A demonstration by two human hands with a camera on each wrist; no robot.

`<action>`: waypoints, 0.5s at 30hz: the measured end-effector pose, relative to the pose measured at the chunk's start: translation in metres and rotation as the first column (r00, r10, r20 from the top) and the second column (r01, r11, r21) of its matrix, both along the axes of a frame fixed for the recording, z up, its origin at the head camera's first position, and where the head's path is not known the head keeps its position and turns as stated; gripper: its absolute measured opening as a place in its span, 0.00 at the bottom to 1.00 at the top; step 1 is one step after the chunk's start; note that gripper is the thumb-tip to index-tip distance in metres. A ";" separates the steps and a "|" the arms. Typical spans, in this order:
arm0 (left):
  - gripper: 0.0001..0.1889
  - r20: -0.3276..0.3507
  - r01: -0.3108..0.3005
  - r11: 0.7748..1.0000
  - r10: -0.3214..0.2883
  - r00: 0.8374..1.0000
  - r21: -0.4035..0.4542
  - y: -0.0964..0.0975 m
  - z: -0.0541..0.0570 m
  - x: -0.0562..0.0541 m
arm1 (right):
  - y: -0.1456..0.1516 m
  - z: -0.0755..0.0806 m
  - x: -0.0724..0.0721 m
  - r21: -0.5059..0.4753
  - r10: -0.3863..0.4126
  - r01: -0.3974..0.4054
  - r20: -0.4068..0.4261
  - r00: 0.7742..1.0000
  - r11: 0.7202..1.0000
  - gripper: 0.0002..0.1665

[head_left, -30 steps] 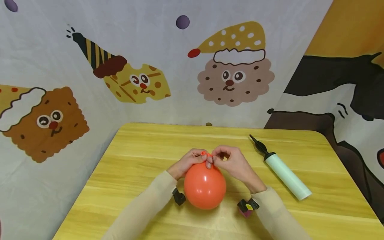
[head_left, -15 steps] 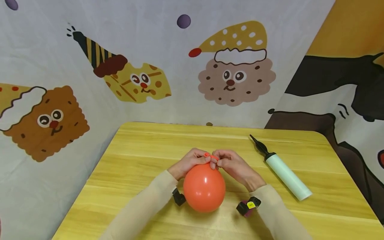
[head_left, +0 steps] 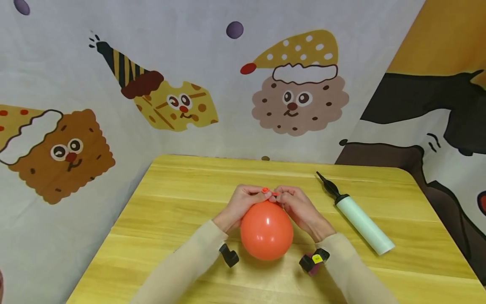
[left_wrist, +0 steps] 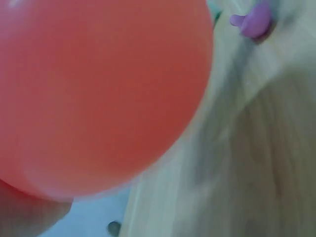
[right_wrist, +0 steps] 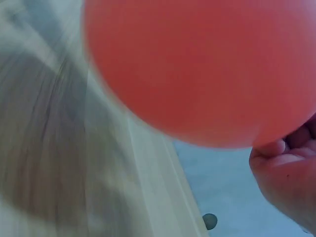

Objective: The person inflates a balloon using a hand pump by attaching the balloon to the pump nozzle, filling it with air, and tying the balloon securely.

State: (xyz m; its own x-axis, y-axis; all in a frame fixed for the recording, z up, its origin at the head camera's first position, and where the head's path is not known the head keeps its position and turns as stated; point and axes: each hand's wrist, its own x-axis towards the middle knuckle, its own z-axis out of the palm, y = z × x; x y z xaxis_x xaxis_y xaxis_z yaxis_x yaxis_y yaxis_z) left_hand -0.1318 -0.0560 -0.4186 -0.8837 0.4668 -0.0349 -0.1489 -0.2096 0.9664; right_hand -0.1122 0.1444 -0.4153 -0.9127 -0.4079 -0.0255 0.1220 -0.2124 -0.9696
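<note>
A round, inflated orange-red balloon (head_left: 267, 231) is between the two hands, its neck pointing to the far side of the table. My left hand (head_left: 243, 202) pinches the neck from the left, and a small curl of orange rubber shows above its thumb. From the right, my right hand (head_left: 300, 207) pinches the neck, thumb and fingers curled together close to the left fingertips. In the left wrist view the balloon (left_wrist: 103, 94) hides most of the left hand (left_wrist: 29, 215). The right wrist view shows the right hand (right_wrist: 291, 170) at the balloon's lower right edge.
A balloon hand pump (head_left: 364, 223) with a pale mint barrel and black nozzle lies on the right of the wooden table (head_left: 171, 190). A small purple object (left_wrist: 256, 20) is on the table, partly behind the right wrist camera (head_left: 311, 261). A cartoon-printed cloth (head_left: 228, 84) hangs behind.
The balloon has shifted slightly right and away from me. My right hand has moved along the neck, its fingers now more closely curled by the left fingertips. The pump has stayed put.
</note>
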 end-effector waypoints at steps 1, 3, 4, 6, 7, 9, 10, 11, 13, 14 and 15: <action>0.08 0.007 -0.014 1.000 0.014 1.000 -0.005 0.000 0.001 0.000 | -0.001 0.000 0.000 0.012 -0.015 0.015 0.009 1.000 1.000 0.10; 0.09 0.015 -0.032 0.999 0.032 0.999 -0.009 0.000 0.002 -0.001 | -0.002 0.001 0.001 0.037 -0.048 0.047 0.027 0.998 0.998 0.11; 0.10 0.015 -0.037 0.999 0.038 0.999 -0.013 0.000 0.003 -0.001 | -0.002 0.001 0.001 0.051 -0.063 0.061 0.035 0.997 0.997 0.11; 0.11 0.013 -0.046 0.999 0.046 0.999 -0.026 0.000 0.004 -0.001 | -0.004 0.002 0.001 0.084 -0.101 0.098 0.038 0.994 0.992 0.10; 0.12 0.003 -0.055 0.998 0.055 0.998 -0.035 0.000 0.004 -0.001 | -0.005 0.003 0.000 0.108 -0.129 0.125 0.034 0.991 0.986 0.10; 0.12 -0.027 -0.073 0.996 0.072 0.997 -0.049 0.000 0.004 0.000 | -0.006 0.004 -0.001 0.185 -0.189 0.186 0.000 0.982 0.965 0.08; 0.11 -0.051 -0.082 0.995 0.078 0.996 -0.064 0.001 0.004 0.001 | -0.006 0.005 -0.002 0.231 -0.221 0.220 -0.025 0.975 0.948 0.08; 0.11 -0.084 -0.088 0.993 0.081 0.993 -0.079 0.001 0.003 0.001 | -0.006 0.006 -0.002 0.284 -0.254 0.260 -0.059 0.966 0.923 0.07; 0.10 -0.156 -0.106 0.989 0.089 0.984 -0.101 0.002 0.003 0.002 | -0.006 0.009 -0.003 0.388 -0.312 0.340 -0.135 0.940 0.857 0.06; 0.09 -0.193 -0.115 0.988 0.092 0.977 -0.107 0.003 0.002 0.003 | -0.006 0.011 -0.003 0.431 -0.329 0.375 -0.181 0.927 0.821 0.06; 0.09 -0.222 -0.120 0.987 0.094 0.971 -0.109 0.003 0.002 0.003 | -0.006 0.012 -0.004 0.462 -0.345 0.410 -0.223 0.912 0.786 0.06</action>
State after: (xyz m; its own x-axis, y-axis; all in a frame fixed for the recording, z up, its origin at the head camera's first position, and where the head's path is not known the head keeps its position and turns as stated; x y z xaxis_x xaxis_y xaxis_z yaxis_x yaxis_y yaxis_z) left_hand -0.1287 -0.0530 -0.4162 -0.9210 0.3733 0.1113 0.0824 -0.0925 0.9923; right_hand -0.1159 0.1388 -0.4035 -1.0000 0.0070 -0.0068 0.0085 0.2885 -0.9574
